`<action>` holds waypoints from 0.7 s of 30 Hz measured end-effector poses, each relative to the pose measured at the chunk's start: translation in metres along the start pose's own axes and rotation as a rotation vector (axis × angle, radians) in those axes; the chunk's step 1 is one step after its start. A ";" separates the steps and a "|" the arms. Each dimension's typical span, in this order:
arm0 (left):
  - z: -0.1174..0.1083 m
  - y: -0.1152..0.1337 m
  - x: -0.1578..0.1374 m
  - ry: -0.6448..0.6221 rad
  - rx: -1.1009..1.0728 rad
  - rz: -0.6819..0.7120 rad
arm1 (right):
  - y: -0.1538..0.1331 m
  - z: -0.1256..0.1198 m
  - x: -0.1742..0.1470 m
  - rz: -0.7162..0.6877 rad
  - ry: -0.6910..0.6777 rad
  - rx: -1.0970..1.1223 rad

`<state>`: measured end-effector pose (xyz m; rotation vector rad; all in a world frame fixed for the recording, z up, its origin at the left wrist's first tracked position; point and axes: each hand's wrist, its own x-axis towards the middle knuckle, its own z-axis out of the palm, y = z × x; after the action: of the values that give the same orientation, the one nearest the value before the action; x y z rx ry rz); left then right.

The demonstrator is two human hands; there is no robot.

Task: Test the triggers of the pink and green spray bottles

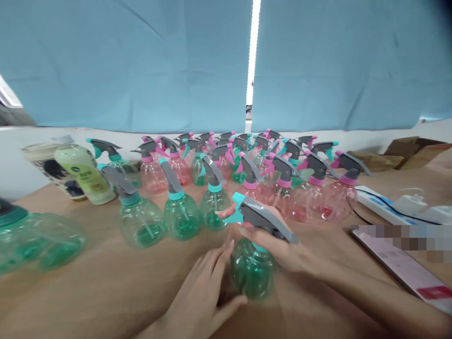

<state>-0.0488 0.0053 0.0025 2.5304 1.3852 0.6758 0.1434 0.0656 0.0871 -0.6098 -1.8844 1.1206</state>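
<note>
A clear green spray bottle point(252, 275) with a grey and turquoise trigger head stands on the wooden table in front of me. My right hand point(287, 247) is closed around its neck, just under the head, with the index finger reaching toward the trigger. Beside the bottle's left side, my left hand point(205, 287) has its fingers stretched out and the thumb apart; whether it touches the bottle is hard to tell. Green liquid shows low in the bottle. Three similar green bottles, including one in the middle point(181, 214), stand just beyond my hands.
Several pink spray bottles point(341, 197) and more green ones crowd the back. A pale green bottle point(84, 174) and a cup point(45, 165) stand at left, near blurred green bottles point(60, 240). A phone point(399, 263), power strip point(377, 205) and cardboard box point(416, 153) lie right.
</note>
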 end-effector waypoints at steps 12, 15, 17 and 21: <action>0.002 -0.001 -0.006 0.024 0.243 0.115 | -0.007 -0.003 -0.004 -0.027 0.104 -0.230; 0.001 0.000 -0.005 0.013 0.247 0.116 | -0.008 -0.003 -0.003 -0.043 0.128 -0.275; 0.001 0.001 -0.005 0.002 0.245 0.115 | -0.009 -0.003 -0.003 -0.047 0.141 -0.283; -0.001 0.003 -0.005 -0.029 0.247 0.109 | -0.010 -0.002 -0.004 -0.067 0.160 -0.305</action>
<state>-0.0489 -0.0010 0.0027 2.8117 1.4072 0.5105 0.1470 0.0587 0.0941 -0.7753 -1.9345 0.7239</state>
